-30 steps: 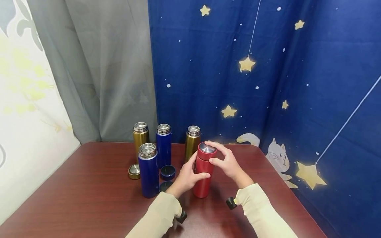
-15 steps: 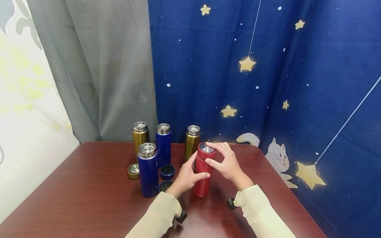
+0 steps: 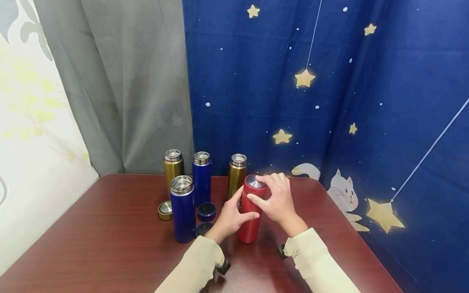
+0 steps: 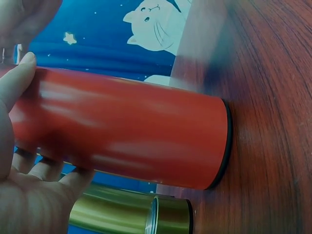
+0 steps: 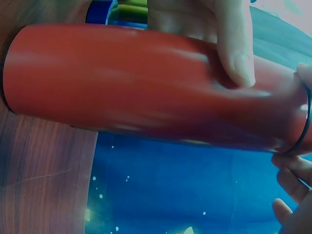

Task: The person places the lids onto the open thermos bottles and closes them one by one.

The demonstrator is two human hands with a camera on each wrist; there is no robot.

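Bottles: we count five, standing in three colours
Red bottle (image 5: 136, 83): one
Blue bottles: two, one nearer us (image 3: 182, 215) and one farther back (image 3: 202, 183)
Gold bottles: two, one at left (image 3: 174, 173) and one at right (image 3: 237, 177)
Lid on a bottle: one fitted lid (image 3: 253, 184)
Loose lids: we make it four; one gold (image 3: 165, 210), one blue (image 3: 207, 211), one dark and partly hidden (image 3: 203, 228), and a second gold one (image 4: 174, 215) seen from the left wrist
Fingers: two sets, those of the left hand (image 3: 232, 217) and the right hand (image 3: 279, 201)
Sleeves: two (image 3: 194, 264) (image 3: 320, 260)
Bench (image 3: 91, 236): one
Yellow stars (image 3: 304, 78): six that we see from the head
Printed cat (image 3: 341, 193): one
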